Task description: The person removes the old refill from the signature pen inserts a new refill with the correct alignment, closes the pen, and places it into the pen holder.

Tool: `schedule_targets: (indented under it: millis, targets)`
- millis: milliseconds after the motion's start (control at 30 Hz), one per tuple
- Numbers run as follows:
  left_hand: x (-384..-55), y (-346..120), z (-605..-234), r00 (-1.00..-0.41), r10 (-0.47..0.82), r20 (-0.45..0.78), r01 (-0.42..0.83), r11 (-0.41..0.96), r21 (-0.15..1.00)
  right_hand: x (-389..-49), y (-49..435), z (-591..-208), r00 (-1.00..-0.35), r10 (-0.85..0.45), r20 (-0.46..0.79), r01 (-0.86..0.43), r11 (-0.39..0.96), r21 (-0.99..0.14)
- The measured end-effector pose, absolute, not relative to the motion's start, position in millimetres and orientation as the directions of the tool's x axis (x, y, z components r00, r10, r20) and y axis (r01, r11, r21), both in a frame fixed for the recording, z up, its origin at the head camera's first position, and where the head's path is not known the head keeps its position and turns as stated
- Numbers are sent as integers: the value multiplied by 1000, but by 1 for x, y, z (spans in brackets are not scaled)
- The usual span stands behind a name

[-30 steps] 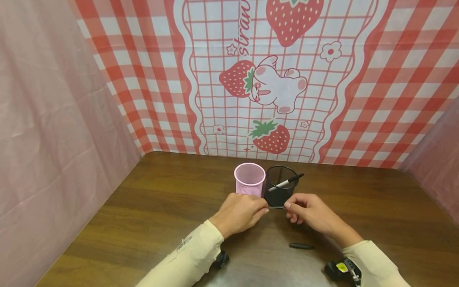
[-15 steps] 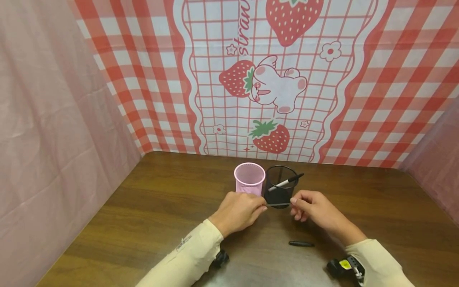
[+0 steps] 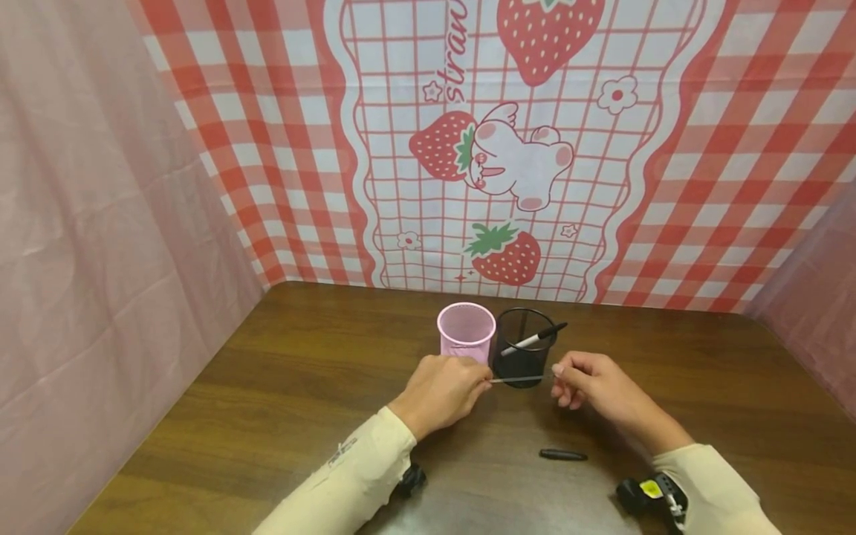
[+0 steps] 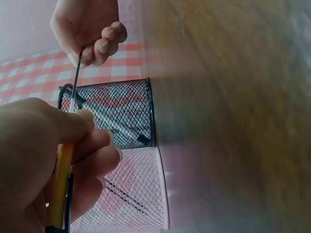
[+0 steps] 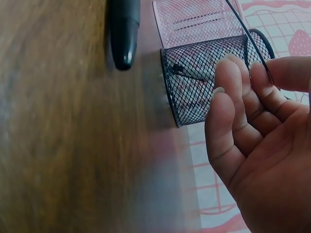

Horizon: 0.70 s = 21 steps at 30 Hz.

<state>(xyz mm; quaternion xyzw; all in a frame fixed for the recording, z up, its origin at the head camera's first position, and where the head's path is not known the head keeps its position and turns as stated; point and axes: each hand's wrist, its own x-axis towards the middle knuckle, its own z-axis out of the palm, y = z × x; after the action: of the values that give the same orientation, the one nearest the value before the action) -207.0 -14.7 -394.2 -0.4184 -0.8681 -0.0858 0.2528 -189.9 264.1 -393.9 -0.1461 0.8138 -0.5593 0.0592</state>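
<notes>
My left hand (image 3: 441,394) grips a yellow pen barrel (image 4: 61,182) with a black clip, best seen in the left wrist view. From the barrel's far end a thin pen refill (image 3: 521,380) reaches across to my right hand (image 3: 591,383). Thumb and index fingertip of the right hand pinch the refill's end, its other fingers loosely bent. The refill lies nearly level, crossing in front of a black mesh pen cup (image 3: 516,365) in the head view. Below the hands, a short black tapered pen piece (image 3: 563,454) lies on the table.
A pink mesh pen cup (image 3: 461,353) stands left of the black one, just beyond my left hand. A white pen with a black end (image 3: 531,341) leans in the black cup. The wooden table (image 3: 301,371) ends at a red-and-white checked cloth (image 3: 301,186) behind.
My right hand has moved right and slightly away, and a longer stretch of refill shows between the hands. The left hand has shifted slightly left, still gripping the barrel.
</notes>
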Motion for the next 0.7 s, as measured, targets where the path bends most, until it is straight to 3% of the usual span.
schedule_targets:
  millis: [200,433,700]
  targets:
    - [-208,-17,-394,-544,671,504,762,646,-39,-189,263,-391,-943,-330,37,-151,328,-932]
    - [-207,-21,-391,-532,670,518,755,652,-69,-185,260,-390,-914,-402,54,-207,349,-914]
    - [-206,-25,-391,-533,627,568,753,658,-20,-184,243,-396,-890,-451,63,-272,416,-868]
